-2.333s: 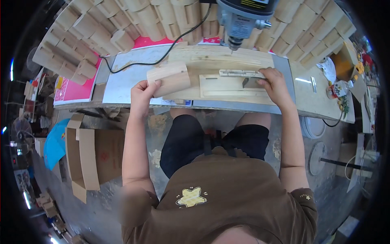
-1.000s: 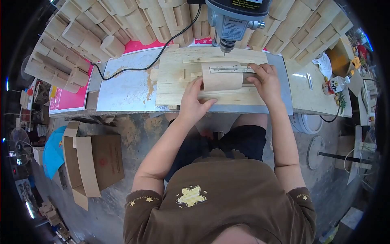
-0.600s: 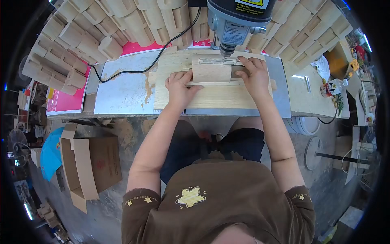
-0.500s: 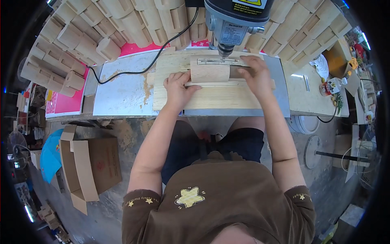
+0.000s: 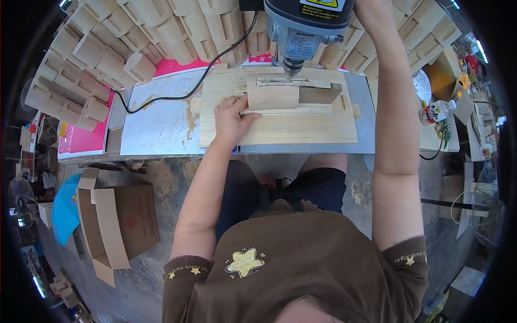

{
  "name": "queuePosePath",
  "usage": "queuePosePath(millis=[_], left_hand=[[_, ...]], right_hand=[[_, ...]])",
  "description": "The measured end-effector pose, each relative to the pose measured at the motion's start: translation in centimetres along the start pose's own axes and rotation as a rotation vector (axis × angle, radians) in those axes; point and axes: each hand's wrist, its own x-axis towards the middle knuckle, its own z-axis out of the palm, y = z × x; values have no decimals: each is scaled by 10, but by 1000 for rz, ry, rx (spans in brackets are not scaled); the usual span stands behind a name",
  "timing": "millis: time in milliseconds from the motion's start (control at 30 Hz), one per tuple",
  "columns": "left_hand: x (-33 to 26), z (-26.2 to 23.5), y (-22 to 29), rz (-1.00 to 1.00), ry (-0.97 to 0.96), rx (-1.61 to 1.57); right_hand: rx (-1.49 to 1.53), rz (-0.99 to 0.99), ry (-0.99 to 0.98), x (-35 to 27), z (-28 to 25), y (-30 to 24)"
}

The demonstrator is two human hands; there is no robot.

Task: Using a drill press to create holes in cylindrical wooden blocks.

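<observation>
My left hand (image 5: 232, 119) grips the left end of a pale wooden block with a curved side (image 5: 273, 98), its fingers at the end and its thumb along the near edge. The block lies on a wooden jig board (image 5: 291, 129), under the chuck of a drill press (image 5: 292, 65). A flat grey-brown piece (image 5: 319, 95) extends from the block's right end. A narrow slotted metal strip (image 5: 293, 83) runs along the far side. My right hand (image 5: 370, 13) is raised beside the right of the drill press head; its fingers are hidden or cut off by the picture's edge.
Stacks of notched wooden pieces (image 5: 129, 32) line the back of the bench. A black cable (image 5: 177, 96) curves across the left side. A plastic bottle (image 5: 437, 112) stands at the right. An open cardboard box (image 5: 129, 215) and a blue umbrella (image 5: 65, 207) are at the lower left.
My right hand has let go of the right end of the work and moved up to the drill press head. My left hand stays at the block's left end.
</observation>
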Motion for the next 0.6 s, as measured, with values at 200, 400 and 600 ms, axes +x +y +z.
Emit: queuePosePath(millis=[200,400,600], left_hand=[[4,7,0,46,19,-32],[3,7,-1,54,42,-38],[3,7,-2,38,30,-71]], right_hand=[[-550,-138,117,-43,-29,-45],[-363,-59,29,-126,-35,-37],[-150,-142,147,-164,-9,-1]])
